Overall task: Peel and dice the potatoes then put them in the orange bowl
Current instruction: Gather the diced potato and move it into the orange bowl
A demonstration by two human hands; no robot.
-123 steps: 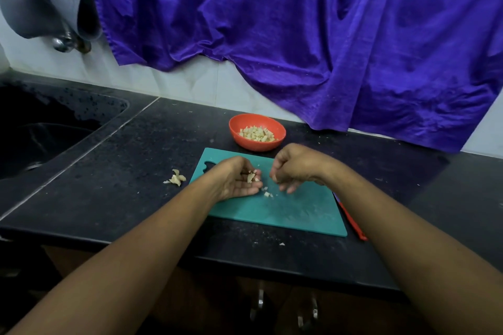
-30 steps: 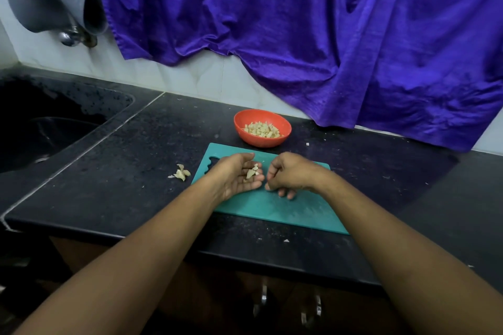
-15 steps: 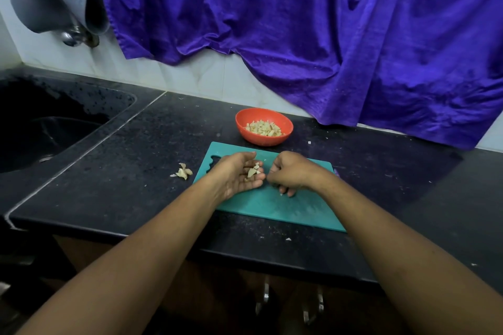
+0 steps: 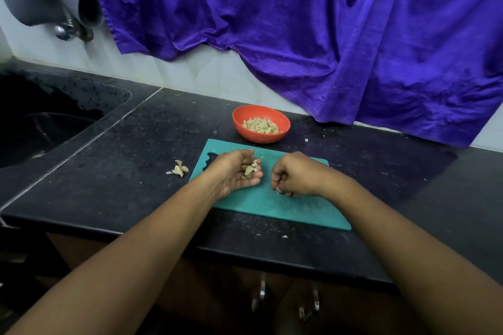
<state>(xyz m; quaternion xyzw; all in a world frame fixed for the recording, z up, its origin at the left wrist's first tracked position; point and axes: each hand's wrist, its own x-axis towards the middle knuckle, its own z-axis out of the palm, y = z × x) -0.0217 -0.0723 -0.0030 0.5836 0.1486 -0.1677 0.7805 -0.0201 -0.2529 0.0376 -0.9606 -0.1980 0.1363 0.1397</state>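
Pale diced potato lies on the fingers of the left hand, which is turned palm up; the fingers are together and barely curled, cradling rather than clamping. Just beside it, the right hand has its fingertips bunched downward onto the teal cutting board, seemingly pinched on a small pale piece, though it is too small to be sure. Both hands sit over the board's near half. The orange bowl stands just past the board's far edge, already holding a heap of dice.

The risk, as I judge it, is spillage: the left palm is shallow and open toward the fingertips, so tilting it on the way up to the bowl would shed cubes onto the dark counter, where stray bits already lie. A pinch that small could also slip.

Peel scraps lie off the board's left edge, apart from the dice. The path from hands to bowl is short and unobstructed; the sink is well to the left, the purple cloth hangs behind the bowl, and the counter's front edge runs close under the forearms
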